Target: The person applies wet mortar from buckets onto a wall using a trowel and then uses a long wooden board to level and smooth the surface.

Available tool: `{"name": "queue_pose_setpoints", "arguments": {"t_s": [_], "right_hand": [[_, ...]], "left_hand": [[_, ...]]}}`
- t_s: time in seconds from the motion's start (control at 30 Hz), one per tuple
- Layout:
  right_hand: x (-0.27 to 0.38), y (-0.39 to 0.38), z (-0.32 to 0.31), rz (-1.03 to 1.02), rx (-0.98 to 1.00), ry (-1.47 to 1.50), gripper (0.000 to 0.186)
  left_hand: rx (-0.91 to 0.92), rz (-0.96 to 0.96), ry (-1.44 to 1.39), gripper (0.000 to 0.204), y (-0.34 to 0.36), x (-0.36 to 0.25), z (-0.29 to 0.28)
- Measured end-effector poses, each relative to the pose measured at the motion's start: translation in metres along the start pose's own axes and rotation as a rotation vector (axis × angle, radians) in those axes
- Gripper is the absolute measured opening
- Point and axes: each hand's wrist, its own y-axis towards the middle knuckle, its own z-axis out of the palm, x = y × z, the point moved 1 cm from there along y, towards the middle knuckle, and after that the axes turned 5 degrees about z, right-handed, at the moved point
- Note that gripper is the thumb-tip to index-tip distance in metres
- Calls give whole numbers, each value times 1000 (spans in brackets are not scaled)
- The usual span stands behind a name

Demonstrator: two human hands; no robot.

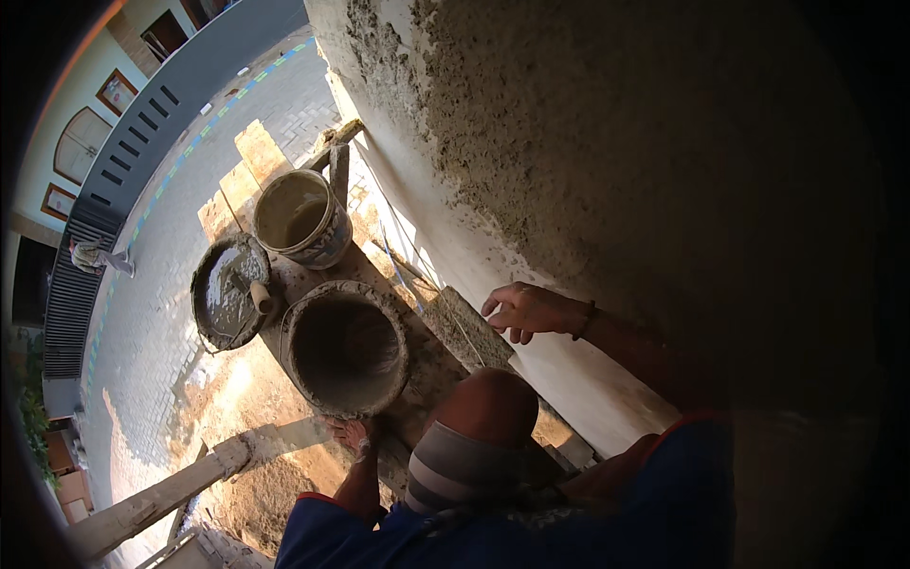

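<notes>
My left hand (353,434) rests low beside the mortar-caked bucket (401,365), where a wooden beam meets the plank. Its fingers look stretched out, with nothing seen in them. Raised in front of the wall, my right hand (536,311) has loosely bent fingers, apart and with no object between them. The bucket near my left hand is wide, dark and grey inside. Behind it stands a pale bucket (327,242) with mortar smears. To the left, a round tub (201,284) holds wet grey mortar, and a tool's handle (261,298) sticks out over its rim.
A partly plastered wall (493,142) rises along the right. Beneath the buckets runs a plank platform (431,365), with my bent knee (485,408) over it. The wooden beam (180,484) crosses the lower left. Far below, a person (95,258) is on the paved street (190,218).
</notes>
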Motion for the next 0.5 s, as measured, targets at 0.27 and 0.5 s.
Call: {"name": "queue_pose_setpoints", "arguments": {"t_s": [0.27,0.5], "right_hand": [[-302,-244,35,514,-463,-140,19],[-487,-297,250,581,-1051,319,35]], "left_hand": [[-570,75,-47,59,15,-55,-14],[-125,1312,-630,56,-111,-228,-126]]}}
